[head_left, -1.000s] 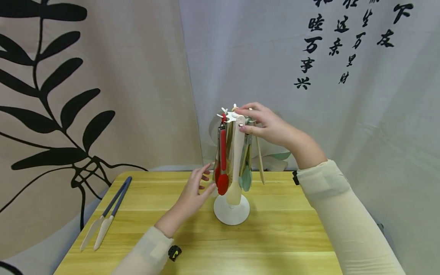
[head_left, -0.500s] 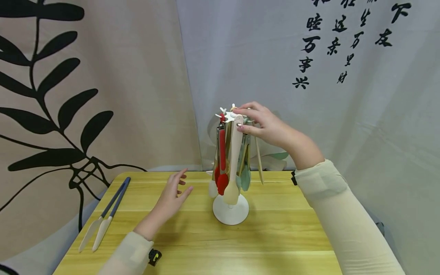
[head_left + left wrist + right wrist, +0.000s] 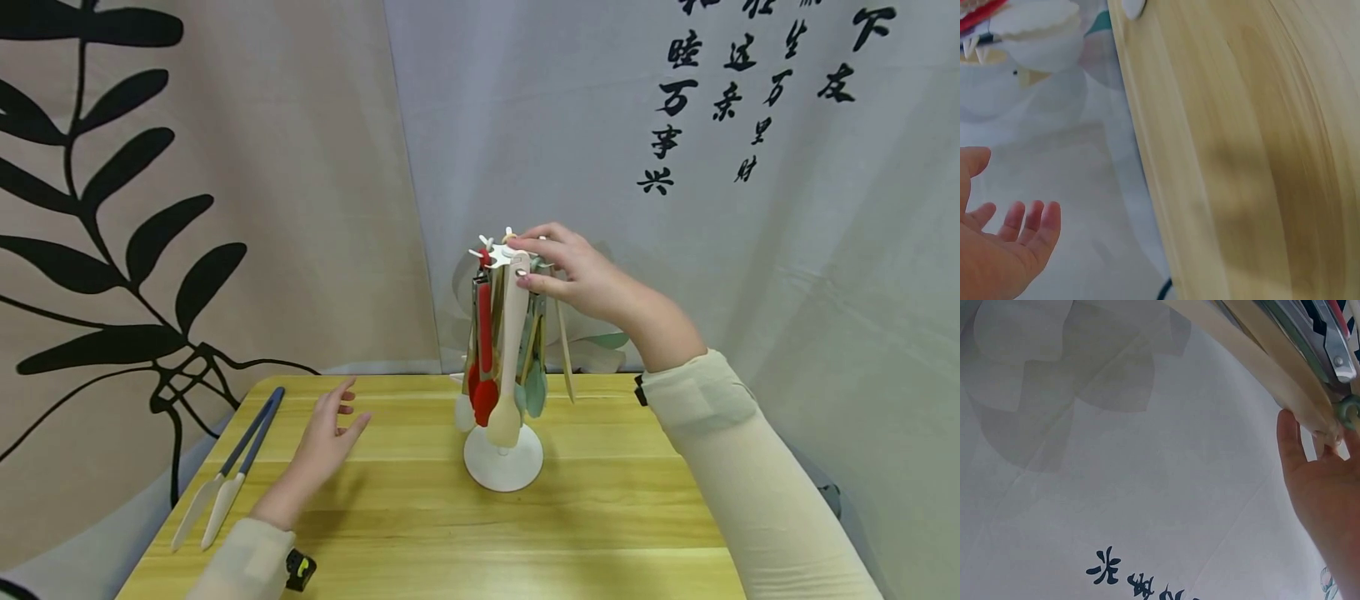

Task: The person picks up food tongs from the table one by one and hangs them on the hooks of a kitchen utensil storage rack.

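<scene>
A white utensil rack [image 3: 502,460] with a round base stands on the table, hung with kitchen tools. On its front hook is a cream spatula [image 3: 510,350]; beside it hang red-tipped tongs [image 3: 485,350], and green-tipped utensils [image 3: 536,387] are to the right. My right hand [image 3: 581,271] holds the rack's top, thumb at the cream handle's upper end and index finger over the hub. In the right wrist view its fingertips touch the handle ends. My left hand [image 3: 322,442] is over the table's left part, fingers apart and holding nothing.
Blue-handled tongs [image 3: 243,467] with pale tips lie on the wooden table [image 3: 615,500] near its left edge. Behind the table hangs a cloth backdrop [image 3: 322,208] with black leaves and lettering.
My left hand has drawn away from the rack leftward across the table, uncovering a whitish utensil end at the rack's left. My right hand has stayed at the rack's top.
</scene>
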The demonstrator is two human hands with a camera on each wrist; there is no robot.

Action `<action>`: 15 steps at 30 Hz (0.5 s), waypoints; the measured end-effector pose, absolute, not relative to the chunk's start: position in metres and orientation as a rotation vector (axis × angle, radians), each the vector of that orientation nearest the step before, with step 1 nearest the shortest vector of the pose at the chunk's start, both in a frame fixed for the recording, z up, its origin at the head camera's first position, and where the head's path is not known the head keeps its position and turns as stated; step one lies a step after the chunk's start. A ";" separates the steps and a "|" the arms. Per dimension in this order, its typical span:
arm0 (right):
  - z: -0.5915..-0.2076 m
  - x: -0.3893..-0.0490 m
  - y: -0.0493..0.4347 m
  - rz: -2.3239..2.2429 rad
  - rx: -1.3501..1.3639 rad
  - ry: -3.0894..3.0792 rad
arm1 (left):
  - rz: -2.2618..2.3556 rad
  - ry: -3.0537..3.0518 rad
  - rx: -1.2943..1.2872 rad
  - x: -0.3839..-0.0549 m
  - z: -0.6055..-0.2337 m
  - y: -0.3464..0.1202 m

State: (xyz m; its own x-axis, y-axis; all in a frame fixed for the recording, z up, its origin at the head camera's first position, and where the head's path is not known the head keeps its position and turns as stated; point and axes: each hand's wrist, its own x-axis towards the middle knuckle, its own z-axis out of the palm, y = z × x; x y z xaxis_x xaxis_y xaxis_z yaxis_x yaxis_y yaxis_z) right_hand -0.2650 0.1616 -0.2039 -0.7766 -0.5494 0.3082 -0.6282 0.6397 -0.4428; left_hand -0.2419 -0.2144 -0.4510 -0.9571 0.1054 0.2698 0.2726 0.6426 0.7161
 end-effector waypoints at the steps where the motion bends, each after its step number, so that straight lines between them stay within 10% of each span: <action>1: -0.204 -0.265 0.162 0.816 0.978 -2.712 | -1.205 -2.660 -0.302 -0.242 -0.452 -0.218; 15: -0.205 -0.265 0.161 0.809 0.970 -2.709 | -1.046 -2.795 -0.160 -0.244 -0.466 -0.256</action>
State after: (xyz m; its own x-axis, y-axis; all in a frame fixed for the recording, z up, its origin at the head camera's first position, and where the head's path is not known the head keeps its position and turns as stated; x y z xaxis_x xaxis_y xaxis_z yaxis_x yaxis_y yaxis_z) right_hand -0.2654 0.1615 -0.2051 -0.7793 -0.5435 0.3121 -0.6256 0.6451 -0.4387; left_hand -0.2440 -0.2557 -0.4664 -0.9826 0.0465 0.1796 0.1531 0.7506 0.6428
